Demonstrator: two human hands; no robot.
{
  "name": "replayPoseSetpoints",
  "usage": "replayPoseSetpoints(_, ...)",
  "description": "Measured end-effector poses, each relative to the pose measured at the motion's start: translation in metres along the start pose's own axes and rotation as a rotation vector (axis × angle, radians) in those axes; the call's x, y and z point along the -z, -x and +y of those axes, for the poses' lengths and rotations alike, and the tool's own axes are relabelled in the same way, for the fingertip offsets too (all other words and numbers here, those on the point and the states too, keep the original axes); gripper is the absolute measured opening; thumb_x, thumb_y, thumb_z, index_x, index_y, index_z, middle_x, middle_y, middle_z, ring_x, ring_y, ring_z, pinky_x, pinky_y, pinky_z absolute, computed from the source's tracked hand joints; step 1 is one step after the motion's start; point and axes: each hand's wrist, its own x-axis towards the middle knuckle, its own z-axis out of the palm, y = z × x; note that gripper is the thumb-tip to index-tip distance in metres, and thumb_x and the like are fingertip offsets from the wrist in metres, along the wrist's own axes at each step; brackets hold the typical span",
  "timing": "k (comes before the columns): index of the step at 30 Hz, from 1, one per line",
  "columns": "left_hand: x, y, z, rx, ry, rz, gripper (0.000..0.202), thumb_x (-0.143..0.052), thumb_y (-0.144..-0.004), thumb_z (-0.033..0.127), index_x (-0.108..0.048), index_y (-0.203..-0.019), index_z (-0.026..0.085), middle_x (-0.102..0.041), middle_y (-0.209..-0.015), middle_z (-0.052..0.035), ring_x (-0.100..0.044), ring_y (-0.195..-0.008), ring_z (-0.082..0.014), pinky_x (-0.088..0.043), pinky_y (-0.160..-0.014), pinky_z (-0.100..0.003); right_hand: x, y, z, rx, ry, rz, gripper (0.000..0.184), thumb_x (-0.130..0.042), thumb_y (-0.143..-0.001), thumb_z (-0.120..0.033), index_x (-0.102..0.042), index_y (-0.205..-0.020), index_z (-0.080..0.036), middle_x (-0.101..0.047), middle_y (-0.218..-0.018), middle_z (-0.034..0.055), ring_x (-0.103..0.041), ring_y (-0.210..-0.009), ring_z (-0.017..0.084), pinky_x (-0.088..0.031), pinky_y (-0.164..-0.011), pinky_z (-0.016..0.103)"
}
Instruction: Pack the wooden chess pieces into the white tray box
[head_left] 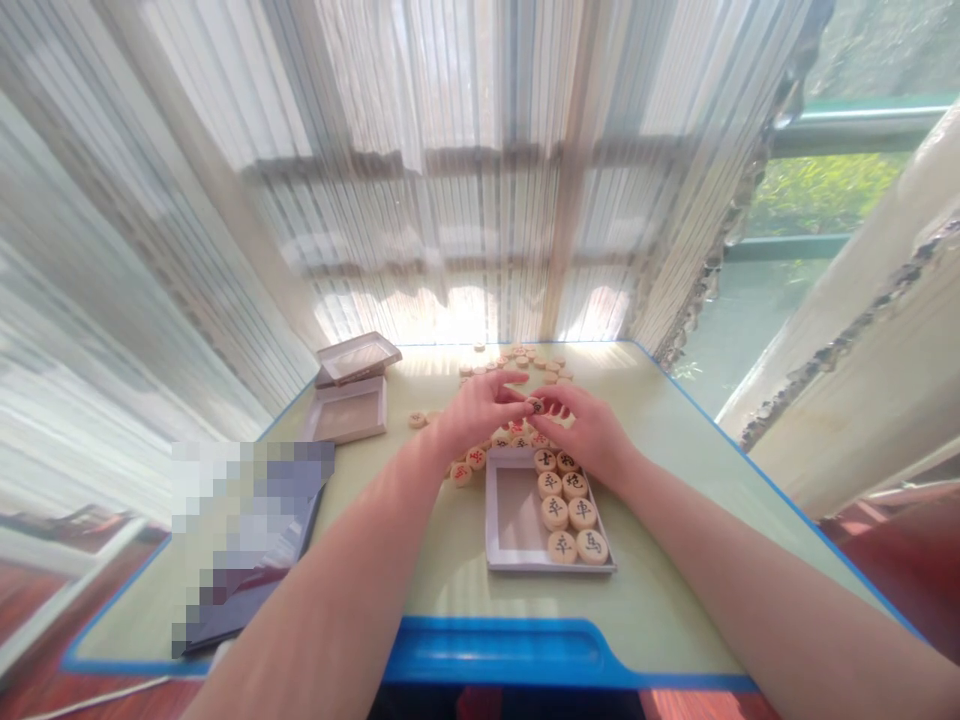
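Observation:
My left hand (480, 408) and my right hand (585, 425) meet above the table, just beyond a shallow open box (492, 515). Between their fingertips is a round wooden Chinese chess piece (535, 405) with a dark character. My right thumb and fingers close around it, and the left thumb and forefinger touch its other side. In the box, black-lettered pieces (554, 511) lie face up in two columns along the right side, beside a bare left part. Loose pieces, among them a red-lettered piece (475, 458), lie behind the box, partly hidden by my hands.
More pieces (551, 368) are scattered toward the table's far edge. Two shallow trays (347, 412) (360, 357) sit at the back left, one leaning on the other. A dark flat device (262, 560), partly pixelated, lies at left. The pale table (675, 520) has a blue rim; curtains hang behind.

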Motion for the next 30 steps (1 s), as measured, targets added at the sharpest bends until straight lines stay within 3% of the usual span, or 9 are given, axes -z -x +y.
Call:
replayPoseSetpoints(3, 0.001, -0.002, -0.002, -0.007, -0.048, 0.101, 0.051, -0.061, -0.079, 0.042, -0.057, -0.122, 0.013, -0.072, -0.087, -0.0088, -0.063, -0.068, -0.0156, -0.05, -0.06, -0.027, 0.004, -0.002, -0.001, -0.025, 0.077, 0.003, 0.023, -0.064, -0.077, -0.033, -0.066, -0.096, -0.02, -0.068, -0.085, 0.0027, -0.059, -0.077, 0.017, -0.047, -0.073, 0.031)
replayPoseSetpoints(8, 0.018, -0.01, -0.02, -0.048, -0.371, 0.511, 0.026, -0.052, -0.081, 0.026, -0.067, -0.099, 0.014, -0.07, -0.101, -0.0103, -0.063, -0.096, -0.0228, -0.046, -0.09, -0.035, 0.015, -0.009, 0.019, -0.263, 0.297, 0.04, 0.03, -0.056, -0.079, -0.042, -0.069, -0.091, -0.017, -0.069, -0.089, 0.0067, -0.059, -0.087, 0.023, -0.045, -0.08, 0.035)
replayPoseSetpoints(11, 0.027, -0.013, -0.034, 0.034, -0.229, 0.609, 0.029, -0.047, -0.083, 0.029, -0.066, -0.1, 0.015, -0.069, -0.106, -0.0105, -0.06, -0.105, -0.0234, -0.043, -0.095, -0.037, 0.021, -0.012, 0.034, -0.408, 0.424, 0.007, 0.035, -0.053, -0.078, -0.046, -0.07, -0.088, -0.017, -0.068, -0.091, 0.0091, -0.059, -0.089, 0.025, -0.044, -0.08, 0.037)
replayPoseSetpoints(16, 0.03, -0.017, -0.043, 0.166, 0.336, 0.567, 0.037, -0.041, -0.087, 0.039, -0.059, -0.102, 0.011, -0.069, -0.104, -0.0159, -0.063, -0.101, -0.0227, -0.047, -0.09, -0.039, 0.028, -0.012, 0.037, -0.499, 0.538, -0.092, 0.029, -0.053, -0.074, -0.039, -0.071, -0.089, -0.021, -0.067, -0.092, 0.0094, -0.059, -0.089, 0.026, -0.044, -0.076, 0.036)
replayPoseSetpoints(20, 0.032, -0.018, -0.038, 0.102, 0.49, 0.569, 0.037, -0.037, -0.088, 0.038, -0.057, -0.103, 0.01, -0.069, -0.104, -0.0173, -0.064, -0.099, -0.0212, -0.049, -0.089, -0.037, 0.028, -0.01, 0.033, -0.442, 0.592, -0.125, 0.034, -0.054, -0.074, -0.037, -0.07, -0.098, -0.019, -0.064, -0.1, 0.0125, -0.055, -0.099, 0.03, -0.043, -0.084, 0.039)
replayPoseSetpoints(22, 0.033, -0.017, -0.034, 0.058, 0.314, 0.621, 0.036, -0.038, -0.087, 0.035, -0.06, -0.103, 0.012, -0.069, -0.105, -0.0147, -0.063, -0.102, -0.0214, -0.048, -0.09, -0.037, 0.024, -0.009, 0.034, -0.366, 0.564, -0.102, 0.037, -0.053, -0.076, -0.034, -0.069, -0.107, -0.021, -0.063, -0.108, 0.011, -0.052, -0.104, 0.03, -0.041, -0.09, 0.04)
replayPoseSetpoints(24, 0.034, -0.014, -0.032, 0.035, -0.007, 0.626, 0.032, -0.042, -0.083, 0.031, -0.065, -0.099, 0.015, -0.069, -0.106, -0.0101, -0.061, -0.106, -0.0222, -0.045, -0.095, -0.037, 0.02, -0.01, 0.036, -0.256, 0.515, -0.11, 0.036, -0.049, -0.08, -0.03, -0.069, -0.11, -0.024, -0.063, -0.115, 0.0062, -0.05, -0.106, 0.027, -0.038, -0.096, 0.039)
replayPoseSetpoints(27, 0.03, -0.012, -0.031, 0.02, -0.36, 0.523, 0.031, -0.043, -0.079, 0.021, -0.07, -0.093, 0.018, -0.069, -0.11, -0.004, -0.058, -0.111, -0.0205, -0.04, -0.103, -0.032, 0.016, -0.01, 0.039, -0.159, 0.471, -0.198, 0.037, -0.042, -0.083, -0.021, -0.071, -0.105, -0.028, -0.064, -0.118, -0.0007, -0.048, -0.106, 0.024, -0.036, -0.099, 0.036)
replayPoseSetpoints(30, 0.024, -0.012, -0.035, 0.007, -0.479, 0.4, 0.037, -0.04, -0.08, 0.018, -0.07, -0.102, 0.018, -0.066, -0.117, -0.0018, -0.057, -0.114, -0.0185, -0.038, -0.104, -0.029, 0.018, -0.011, 0.035, -0.18, 0.464, -0.248, 0.037, -0.041, -0.082, -0.018, -0.072, -0.099, -0.027, -0.067, -0.113, -0.0014, -0.049, -0.104, 0.023, -0.038, -0.097, 0.036)
